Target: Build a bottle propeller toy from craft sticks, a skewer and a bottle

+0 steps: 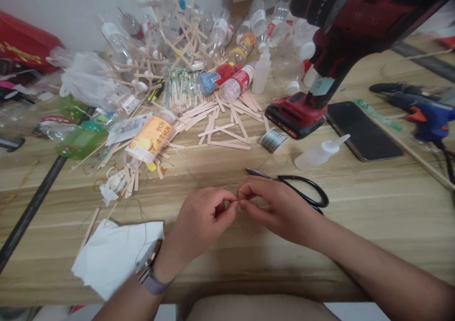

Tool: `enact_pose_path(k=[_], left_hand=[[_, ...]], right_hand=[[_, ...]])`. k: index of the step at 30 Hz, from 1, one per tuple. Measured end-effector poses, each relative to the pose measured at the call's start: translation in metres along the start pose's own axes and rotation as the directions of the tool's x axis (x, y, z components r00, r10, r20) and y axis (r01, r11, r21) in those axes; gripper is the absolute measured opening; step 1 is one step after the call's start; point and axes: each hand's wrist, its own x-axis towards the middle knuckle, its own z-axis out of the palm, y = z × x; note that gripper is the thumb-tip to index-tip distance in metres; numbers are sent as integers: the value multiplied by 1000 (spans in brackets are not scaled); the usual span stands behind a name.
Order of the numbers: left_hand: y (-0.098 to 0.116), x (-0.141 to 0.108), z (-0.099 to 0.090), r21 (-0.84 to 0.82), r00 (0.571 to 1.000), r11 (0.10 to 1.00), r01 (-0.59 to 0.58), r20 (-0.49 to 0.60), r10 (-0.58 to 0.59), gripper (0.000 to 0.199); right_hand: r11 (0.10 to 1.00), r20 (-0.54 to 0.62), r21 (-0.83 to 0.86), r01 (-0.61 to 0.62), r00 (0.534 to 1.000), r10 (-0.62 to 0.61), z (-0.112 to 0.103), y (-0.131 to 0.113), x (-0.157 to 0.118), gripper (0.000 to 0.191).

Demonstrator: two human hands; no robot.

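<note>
My left hand and my right hand meet fingertip to fingertip above the table. Both are closed in a pinch, and whatever sits between the fingers is too small to make out. Black-handled scissors lie partly under my right hand. Beyond them stands a spool of multicoloured thread, with a fine loose strand near it. Another dark thread curls over a white sheet of paper beside my left wrist. A translucent squeeze bottle with a pointed nozzle lies past the scissors.
A red and black cordless drill stands tall at the right, near a dark phone and a blue glue gun. Wooden sticks and plastic bottles crowd the back. An orange-labelled bottle lies left.
</note>
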Motion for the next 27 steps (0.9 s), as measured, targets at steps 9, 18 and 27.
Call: enact_pose_path(k=[9,18,27], left_hand=[[1,-1,2,28,999,1000,-5,-42,7,11],[2,-1,2,2,999,999,33,-32,-33,11],[3,0,0,-255,945,913,317,172,-280,13]], right_hand=[[1000,1,-5,-7,1000,7,-1,0,0,12],[996,-14,-76,36,999,-37,0,1,1,14],[993,-14,-98,70,997,-71,2,2,-1,14]])
